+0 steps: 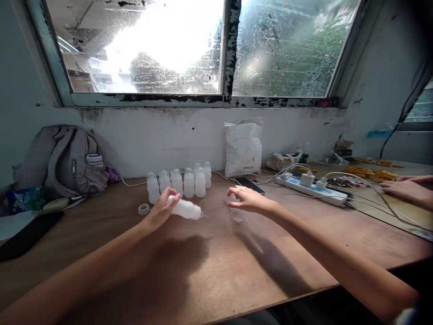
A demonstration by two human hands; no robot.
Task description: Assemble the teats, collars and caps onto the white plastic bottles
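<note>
My left hand [164,204] is wrapped round a white feeding bottle [185,209], which lies tilted on its side above the table with its clear teat toward the right. My right hand [246,198] has its fingers curled at a clear plastic cap [228,199]. Just below that hand, a second clear round piece [237,217] rests on the table. Behind my left hand, several frosted white bottles [176,181] with clear tops stand upright in a group. A white ring [144,209] lies left of them.
A grey backpack [61,158] and a black flat object [30,234] are at the left. Toward the back stand a white bag [244,149] and a phone [249,184]. A power strip [311,189] with cables lies right; another person's hand [407,189] rests beyond it.
</note>
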